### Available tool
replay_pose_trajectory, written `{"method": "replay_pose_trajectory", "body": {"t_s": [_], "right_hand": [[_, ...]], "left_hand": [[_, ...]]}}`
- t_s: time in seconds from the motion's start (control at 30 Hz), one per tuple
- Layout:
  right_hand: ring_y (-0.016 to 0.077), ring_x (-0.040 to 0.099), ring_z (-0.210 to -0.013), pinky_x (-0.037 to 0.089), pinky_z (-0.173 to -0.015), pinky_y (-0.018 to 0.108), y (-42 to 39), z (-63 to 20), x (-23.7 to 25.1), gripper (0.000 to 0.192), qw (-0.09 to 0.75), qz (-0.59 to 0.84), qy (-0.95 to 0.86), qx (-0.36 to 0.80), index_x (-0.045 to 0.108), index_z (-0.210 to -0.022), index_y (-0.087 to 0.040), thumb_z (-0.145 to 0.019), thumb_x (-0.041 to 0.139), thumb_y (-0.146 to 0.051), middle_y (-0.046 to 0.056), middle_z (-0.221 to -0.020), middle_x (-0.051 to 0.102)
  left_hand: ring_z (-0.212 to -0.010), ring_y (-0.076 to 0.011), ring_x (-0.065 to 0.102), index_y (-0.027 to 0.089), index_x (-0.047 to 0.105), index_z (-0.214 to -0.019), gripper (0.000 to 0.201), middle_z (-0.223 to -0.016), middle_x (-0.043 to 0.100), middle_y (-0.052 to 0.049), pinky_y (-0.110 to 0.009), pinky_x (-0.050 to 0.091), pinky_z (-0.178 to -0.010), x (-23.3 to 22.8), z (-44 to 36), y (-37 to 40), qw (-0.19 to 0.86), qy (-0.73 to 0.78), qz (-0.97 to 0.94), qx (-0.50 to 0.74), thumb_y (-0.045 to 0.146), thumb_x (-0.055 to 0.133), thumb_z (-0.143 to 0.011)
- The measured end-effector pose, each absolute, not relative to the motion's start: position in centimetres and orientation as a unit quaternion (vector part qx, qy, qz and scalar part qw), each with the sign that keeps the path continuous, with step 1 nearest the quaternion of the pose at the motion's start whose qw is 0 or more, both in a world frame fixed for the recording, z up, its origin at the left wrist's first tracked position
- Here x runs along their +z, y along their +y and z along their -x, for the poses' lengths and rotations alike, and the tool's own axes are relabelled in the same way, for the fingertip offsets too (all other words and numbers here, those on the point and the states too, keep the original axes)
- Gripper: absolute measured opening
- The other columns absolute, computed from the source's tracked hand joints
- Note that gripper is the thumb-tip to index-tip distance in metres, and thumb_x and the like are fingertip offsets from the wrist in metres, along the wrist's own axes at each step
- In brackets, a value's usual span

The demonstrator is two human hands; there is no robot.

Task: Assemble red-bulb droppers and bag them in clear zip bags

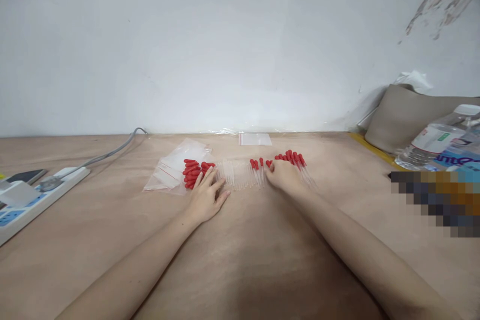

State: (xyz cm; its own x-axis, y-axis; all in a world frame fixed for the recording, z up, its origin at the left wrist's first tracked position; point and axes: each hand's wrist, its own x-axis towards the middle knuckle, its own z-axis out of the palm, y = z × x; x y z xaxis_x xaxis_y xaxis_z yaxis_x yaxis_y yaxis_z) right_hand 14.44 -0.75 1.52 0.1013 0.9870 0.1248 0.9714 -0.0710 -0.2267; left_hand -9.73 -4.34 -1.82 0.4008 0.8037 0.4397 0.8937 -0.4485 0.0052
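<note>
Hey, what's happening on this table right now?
A person has both hands on a row of red-capped droppers spread on a wooden table. The left hand lies flat beside a pile of droppers on clear bags. The right hand rests at another cluster.

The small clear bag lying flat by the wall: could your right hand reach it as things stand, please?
Probably yes. The right hand rests on the droppers, and the clear bag lies just beyond them on bare table, with nothing between except the row of droppers to pass over.
</note>
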Motion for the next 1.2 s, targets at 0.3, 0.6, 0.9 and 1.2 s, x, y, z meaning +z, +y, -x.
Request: {"method": "replay_pose_trajectory", "body": {"t_s": [0.3, 0.6, 0.9, 1.2], "right_hand": [[0.027, 0.059, -0.084, 0.038, -0.071, 0.04, 0.8, -12.9, 1.8, 0.021, 0.109, 0.728, -0.673, 0.075, 0.062, -0.087, -0.019, -0.073, 0.048, -0.024, 0.013, -0.086, 0.065], [0.0284, 0.059, -0.083, 0.034, -0.072, 0.043, 1.4, -12.3, 1.6, 0.018, 0.104, 0.73, -0.672, 0.073, 0.063, -0.081, -0.017, -0.074, 0.048, -0.024, 0.014, -0.084, 0.065], [0.0252, 0.057, -0.075, 0.034, -0.069, 0.037, -0.3, -14.5, 3.0, 0.032, 0.141, 0.717, -0.682, 0.034, 0.059, -0.085, -0.014, -0.084, 0.034, -0.032, 0.015, -0.081, 0.064], [0.0172, 0.056, -0.085, 0.03, -0.077, 0.03, -4.0, -16.4, -2.1, 0.025, 0.352, 0.492, -0.794, -0.051, 0.056, -0.099, -0.016, -0.087, 0.036, -0.025, 0.008, -0.095, 0.063]], "left_hand": [[-0.098, -0.0298, 0.049, 0.016, 0.058, -0.102, 0.034, -0.102, 0.056, -0.013, -0.045, 0.04, -0.082, -0.2, 10.1, -4.2, 0.129, -0.531, 0.815, -0.193, 0.037, 0.054, -0.076], [-0.071, -0.0224, 0.055, 0.019, 0.057, -0.075, 0.006, -0.08, 0.054, -0.006, -0.031, 0.041, -0.059, 1.7, 13.0, -2.8, 0.025, -0.52, 0.847, -0.108, 0.021, 0.053, -0.07], [-0.072, -0.0207, 0.057, 0.018, 0.05, -0.084, 0.007, -0.078, 0.058, -0.005, -0.029, 0.041, -0.059, 2.2, 11.1, -3.4, -0.024, -0.514, 0.838, -0.184, 0.021, 0.045, -0.079], [-0.072, -0.0136, 0.055, 0.017, 0.055, -0.076, 0.013, -0.079, 0.055, -0.003, -0.024, 0.045, -0.061, -0.7, 6.5, -4.7, -0.13, -0.442, 0.789, -0.407, 0.022, 0.045, -0.082]]}}
